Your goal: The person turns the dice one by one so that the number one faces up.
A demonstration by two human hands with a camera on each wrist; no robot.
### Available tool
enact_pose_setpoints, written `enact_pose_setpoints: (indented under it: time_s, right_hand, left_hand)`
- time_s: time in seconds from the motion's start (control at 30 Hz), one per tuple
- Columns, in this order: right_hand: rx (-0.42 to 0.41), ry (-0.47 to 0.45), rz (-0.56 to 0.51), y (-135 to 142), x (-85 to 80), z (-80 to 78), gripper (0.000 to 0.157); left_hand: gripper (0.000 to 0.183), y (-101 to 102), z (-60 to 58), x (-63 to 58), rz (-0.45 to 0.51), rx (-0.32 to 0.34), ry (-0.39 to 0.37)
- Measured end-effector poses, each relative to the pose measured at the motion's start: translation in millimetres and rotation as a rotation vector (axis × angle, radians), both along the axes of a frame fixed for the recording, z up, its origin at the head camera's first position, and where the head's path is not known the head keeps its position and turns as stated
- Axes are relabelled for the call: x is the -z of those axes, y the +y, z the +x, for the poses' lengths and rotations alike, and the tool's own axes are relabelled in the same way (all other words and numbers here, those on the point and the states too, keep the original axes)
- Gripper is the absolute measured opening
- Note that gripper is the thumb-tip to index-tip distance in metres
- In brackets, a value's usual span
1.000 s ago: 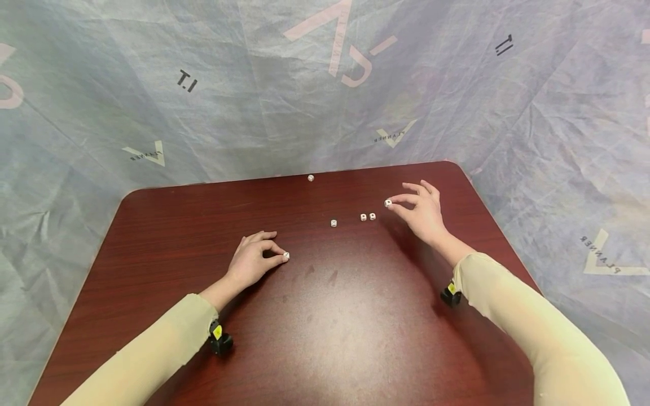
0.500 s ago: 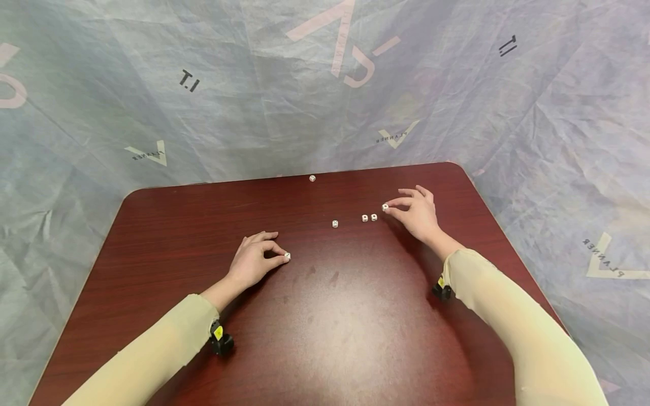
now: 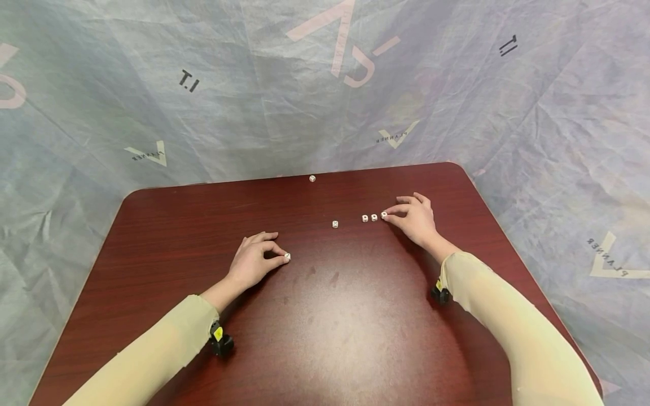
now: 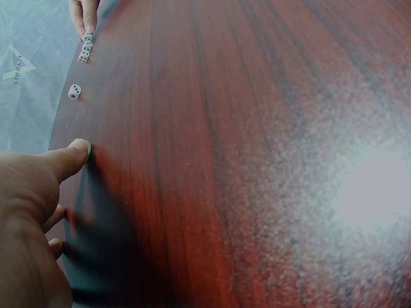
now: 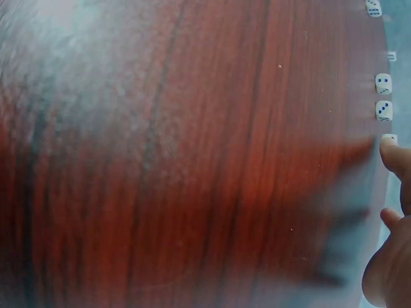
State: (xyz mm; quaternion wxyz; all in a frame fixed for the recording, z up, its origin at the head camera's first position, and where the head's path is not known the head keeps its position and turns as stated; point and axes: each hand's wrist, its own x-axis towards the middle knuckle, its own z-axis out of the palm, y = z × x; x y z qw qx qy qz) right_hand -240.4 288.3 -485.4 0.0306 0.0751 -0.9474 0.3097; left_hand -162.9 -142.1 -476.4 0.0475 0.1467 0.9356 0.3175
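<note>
My right hand [image 3: 416, 220] pinches a white die [image 3: 383, 215] between thumb and forefinger, down at tabletop level. Just left of it two more dice stand in line, a middle die [image 3: 374, 217] and a left die [image 3: 365, 218], with small gaps between them. On the left, my left hand [image 3: 251, 262] holds another white die [image 3: 287, 256] in a thumb-and-finger pinch, low over the table; the left wrist view mostly hides that die behind the thumb. Between the hands sits a single die [image 3: 335, 224], apart from the row.
One die [image 3: 312, 178] lies at the far edge of the dark red wooden table [image 3: 325, 316]. Grey printed fabric [image 3: 228, 113] hangs behind and at both sides. A bright glare spot lies on the front middle of the tabletop.
My right hand has come down and slightly left, bringing its die to the right end of the two dice. My left hand has stayed in place with its die.
</note>
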Motion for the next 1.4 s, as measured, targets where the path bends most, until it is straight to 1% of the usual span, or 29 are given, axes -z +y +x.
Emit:
enact_pose_setpoints:
  time_s: [0.37,0.87,1.23,1.4]
  right_hand:
    - [0.002,-0.023,-0.004,-2.6,1.3,3.4,0.019]
    - [-0.002,-0.019,-0.001,-2.8,2.6,4.1,0.019]
    - [0.006,-0.02,0.016,-0.3,5.9,4.4,0.034]
    - [0.001,-0.017,0.013,0.3,3.9,5.9,0.04]
  left_hand:
    - [0.008,0.2,-0.9,1.7,0.002,-0.008,0.001]
    - [0.008,-0.5,-0.9,2.3,-0.003,-0.002,0.002]
    - [0.008,-0.2,-0.3,0.5,-0.006,-0.003,-0.006]
    - [0.008,0.3,-0.1,-0.2,0.0,-0.001,-0.003]
